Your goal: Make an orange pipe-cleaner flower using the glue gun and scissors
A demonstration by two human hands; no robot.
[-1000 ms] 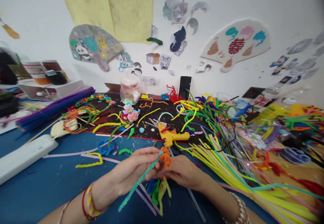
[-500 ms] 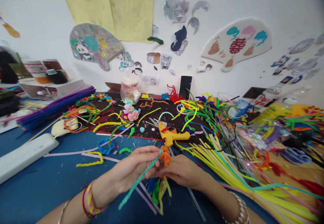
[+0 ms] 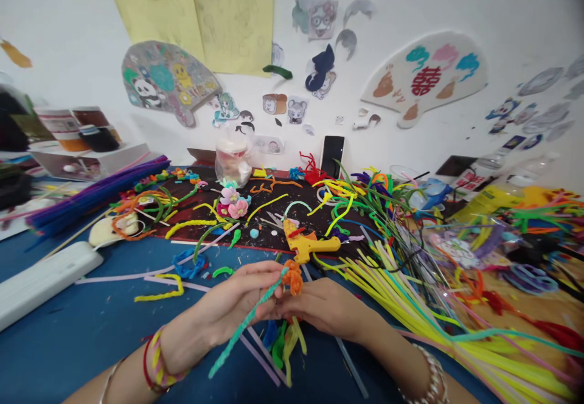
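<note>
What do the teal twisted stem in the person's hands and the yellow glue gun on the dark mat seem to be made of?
The teal twisted stem looks like a chenille pipe cleaner: a fuzzy, matte fibre surface, probably around a thin wire, since it holds its spiral shape. The yellow hot glue gun looks like moulded plastic, with a smooth, slightly glossy, rounded body.

Yellow glue gun (image 3: 306, 247) on blk mat (image 3: 260, 243), white pwr strip (image 3: 45, 279), upright phone (image 3: 333, 156), wall art (image 3: 424, 78).
</note>
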